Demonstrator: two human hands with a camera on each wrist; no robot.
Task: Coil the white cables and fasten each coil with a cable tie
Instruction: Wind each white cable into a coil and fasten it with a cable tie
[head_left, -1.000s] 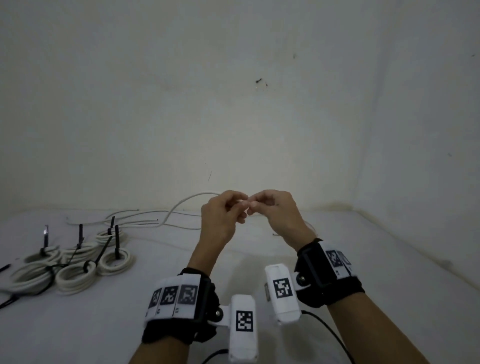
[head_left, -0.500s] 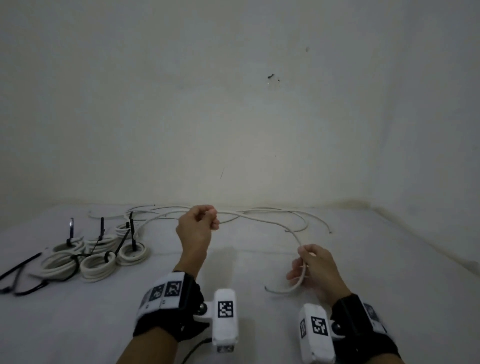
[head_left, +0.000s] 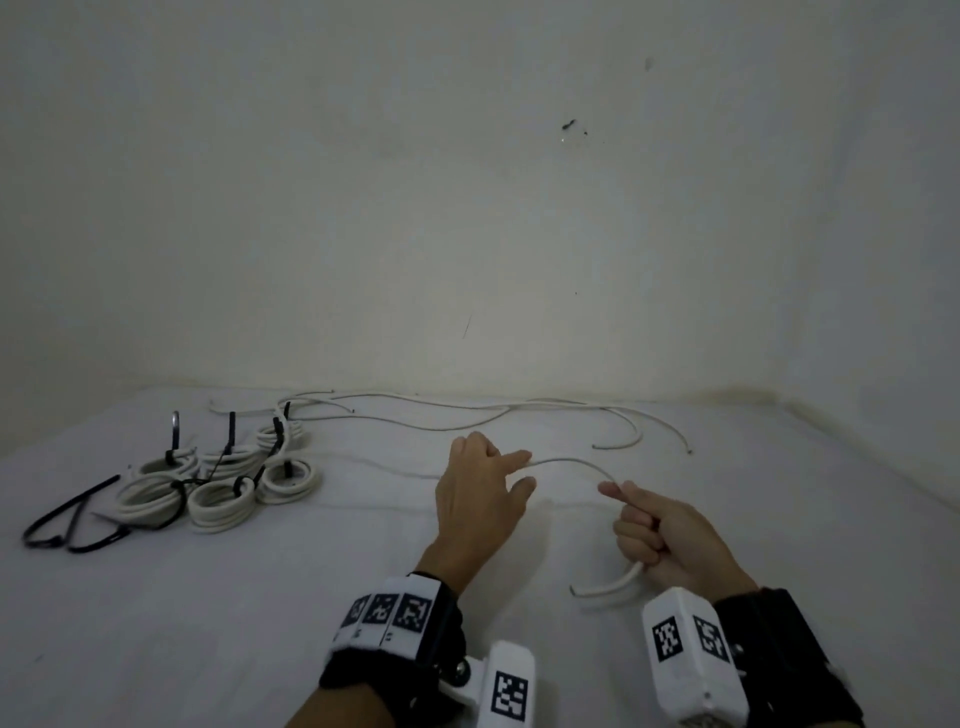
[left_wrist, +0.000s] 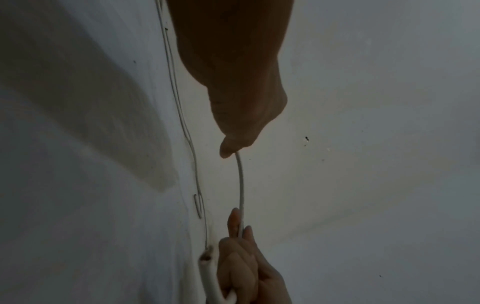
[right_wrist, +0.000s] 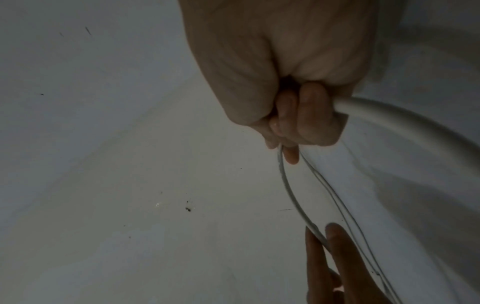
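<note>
A white cable (head_left: 566, 461) arcs between my two hands above the white surface. My left hand (head_left: 483, 493) holds it lightly between thumb and outstretched index finger; in the left wrist view the cable (left_wrist: 241, 185) leaves the thumb tip. My right hand (head_left: 654, 535) grips the cable in a fist, with the cut end (head_left: 574, 590) sticking out below, towards me. The right wrist view shows that fist (right_wrist: 298, 113) round the cable (right_wrist: 389, 115). The rest of the cable trails left behind my left hand.
Several finished white coils (head_left: 223, 488) with upright black ties lie at the left. Loose black cable ties (head_left: 67, 525) lie beside them. More loose white cables (head_left: 467, 410) run along the foot of the back wall. A side wall closes off the right.
The hands were together and raised, then drew apart along the cable. My left hand has now dropped and moved right, closer to the right hand, its fingers straighter.
</note>
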